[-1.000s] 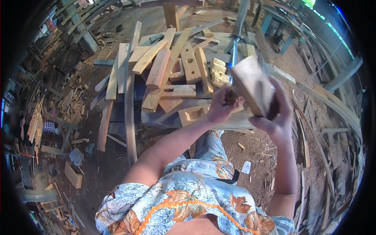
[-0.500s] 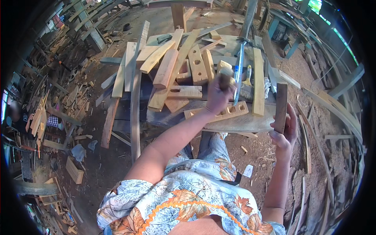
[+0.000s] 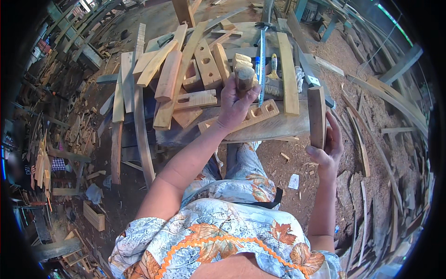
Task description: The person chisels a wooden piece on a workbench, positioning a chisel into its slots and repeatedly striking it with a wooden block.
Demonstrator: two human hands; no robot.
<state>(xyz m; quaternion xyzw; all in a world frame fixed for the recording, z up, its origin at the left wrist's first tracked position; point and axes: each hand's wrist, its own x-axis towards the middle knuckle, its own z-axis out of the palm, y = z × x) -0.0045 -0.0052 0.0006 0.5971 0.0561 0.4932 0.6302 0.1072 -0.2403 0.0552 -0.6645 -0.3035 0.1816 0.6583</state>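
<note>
Now shifted rightward, the brown rectangular wooden block (image 3: 317, 117) sits gripped in the right hand (image 3: 328, 157), well apart from the left hand (image 3: 233, 106) clasping a stubby, round-ended brown wooden piece (image 3: 244, 76).

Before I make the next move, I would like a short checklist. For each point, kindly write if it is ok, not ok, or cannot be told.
1. Left hand has a grip on the round-ended wooden piece: ok.
2. Right hand holds the wooden block, with the thumb near its lower end: ok.
3. The two held pieces are apart from each other: ok.
4. Table free of loose things: not ok; the brush, the long plank and other wood lie on it.
5. Hidden side of the wooden block undamaged: cannot tell; it faces away.
</note>
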